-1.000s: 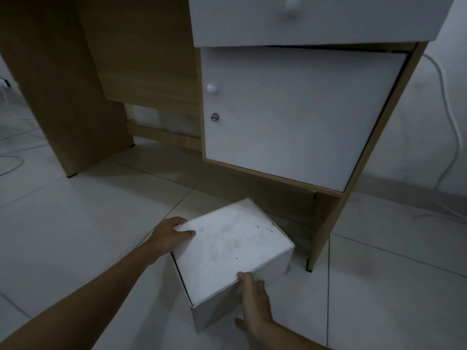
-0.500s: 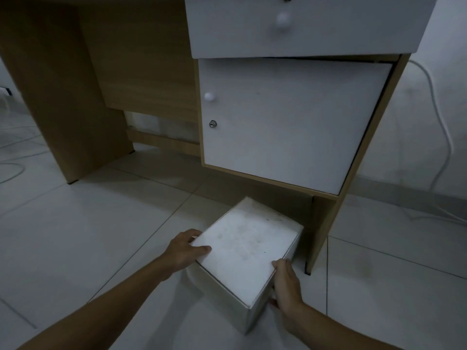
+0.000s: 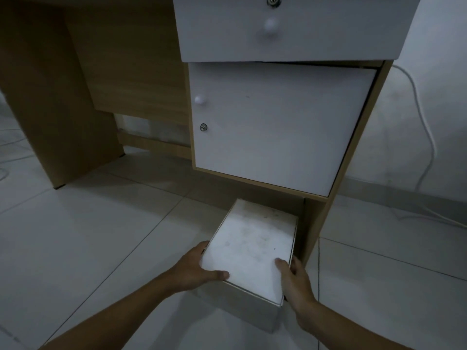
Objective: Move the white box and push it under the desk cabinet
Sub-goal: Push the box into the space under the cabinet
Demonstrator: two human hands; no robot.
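The white box [image 3: 252, 246] sits on the tiled floor, its lid dusty, its far end at the dark gap below the desk cabinet [image 3: 278, 127]. My left hand [image 3: 197, 269] grips the box's near left corner, thumb on the lid. My right hand [image 3: 294, 279] holds the near right corner, fingers down the side. The box lies close beside the cabinet's wooden side panel [image 3: 316, 223]. The cabinet has a white door with a knob and a lock, and a white drawer [image 3: 290, 29] above it.
The desk's left wooden leg panel [image 3: 58, 102] stands at the left with open floor under the desk between it and the cabinet. A white cable [image 3: 427, 137] runs down the wall at the right and trails along the floor.
The box has turned to line up with the cabinet and slid forward toward the gap. Both hands have shifted to its near corners. The view has tilted up slightly.
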